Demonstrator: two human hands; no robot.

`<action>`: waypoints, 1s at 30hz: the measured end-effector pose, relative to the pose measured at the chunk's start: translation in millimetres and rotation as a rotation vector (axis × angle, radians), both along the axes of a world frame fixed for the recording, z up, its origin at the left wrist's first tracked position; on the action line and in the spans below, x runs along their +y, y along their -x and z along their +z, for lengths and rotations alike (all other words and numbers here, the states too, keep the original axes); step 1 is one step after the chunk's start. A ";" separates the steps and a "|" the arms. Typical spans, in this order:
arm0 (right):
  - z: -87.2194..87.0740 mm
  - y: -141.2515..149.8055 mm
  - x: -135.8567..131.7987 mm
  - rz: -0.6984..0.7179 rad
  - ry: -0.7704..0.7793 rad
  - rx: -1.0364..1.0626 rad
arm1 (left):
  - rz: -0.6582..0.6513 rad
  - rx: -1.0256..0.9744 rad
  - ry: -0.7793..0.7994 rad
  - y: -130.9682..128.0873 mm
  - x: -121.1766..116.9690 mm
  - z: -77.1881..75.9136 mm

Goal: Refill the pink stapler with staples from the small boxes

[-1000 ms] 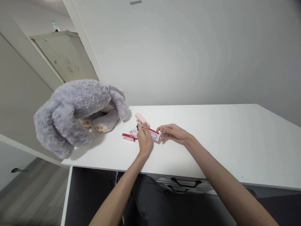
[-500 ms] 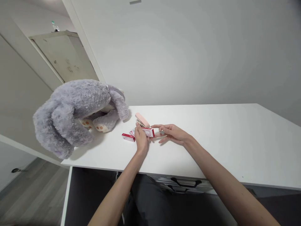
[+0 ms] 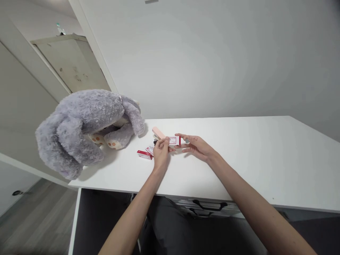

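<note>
My left hand (image 3: 160, 153) pinches one end of a small red and white staple box (image 3: 174, 140), lifted just above the white table (image 3: 239, 156). My right hand (image 3: 196, 146) holds the box's other end between thumb and fingers. Right behind the box lies a pink stapler (image 3: 158, 132). Two more small red boxes (image 3: 145, 153) sit on the table left of my left hand.
A big grey plush toy (image 3: 85, 127) lies on the table's left end, overhanging its edge. A white wall stands behind the table. A dark case with a handle (image 3: 209, 206) sits under the table's front edge.
The staple box has been lifted off the table and raised towards the stapler. Both hands have moved up and slightly away with it.
</note>
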State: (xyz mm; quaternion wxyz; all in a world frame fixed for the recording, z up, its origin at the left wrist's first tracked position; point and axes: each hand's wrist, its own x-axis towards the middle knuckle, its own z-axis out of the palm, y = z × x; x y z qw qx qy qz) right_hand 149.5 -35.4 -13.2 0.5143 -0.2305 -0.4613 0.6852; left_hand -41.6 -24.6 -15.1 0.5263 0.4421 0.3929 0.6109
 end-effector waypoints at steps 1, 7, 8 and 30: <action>0.2 -0.3 0.0 0.001 0.002 0.008 | 0.003 -0.019 0.004 0.4 -0.1 0.7; -0.3 0.7 0.3 0.022 -0.008 0.000 | 0.070 -0.012 -0.012 2.1 0.8 0.4; -0.4 0.9 0.3 0.024 -0.009 -0.005 | 0.081 -0.005 -0.021 2.4 1.3 -0.5; -0.9 -6.6 1.5 -0.083 0.053 0.016 | 0.151 -0.060 -0.001 4.0 1.4 -2.5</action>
